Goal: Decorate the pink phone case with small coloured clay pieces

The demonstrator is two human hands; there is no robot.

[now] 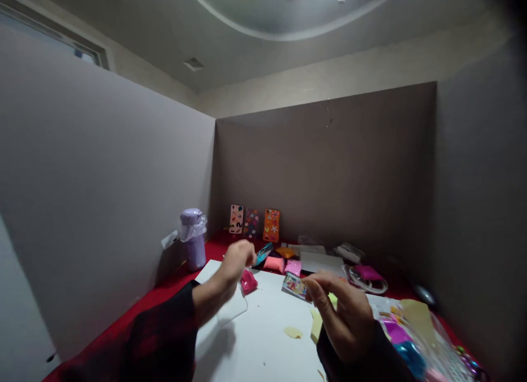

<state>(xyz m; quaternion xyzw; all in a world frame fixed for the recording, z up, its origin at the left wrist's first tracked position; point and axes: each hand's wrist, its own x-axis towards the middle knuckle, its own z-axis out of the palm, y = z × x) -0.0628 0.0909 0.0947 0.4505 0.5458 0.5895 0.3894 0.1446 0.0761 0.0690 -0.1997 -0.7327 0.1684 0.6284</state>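
My left hand is over the far left of the white board, slightly blurred, its fingers curled downward. Its fingertips are beside a teal packet; whether they touch it or hold anything is hidden. Under that hand lie a red packet and a clear flat piece with a thin pale outline. My right hand is closed in a pinch, thumb against forefinger, above the board's right side. Its fingertips overlap the end of a small box with a colourful picture; what the pinch holds is unclear.
Three decorated phone cases lean at the back wall. A lilac bottle stands left. Coral and pink packets lie behind the board. Plastic bags crowd the right, near a white cable. A pale yellow blob sits on the board.
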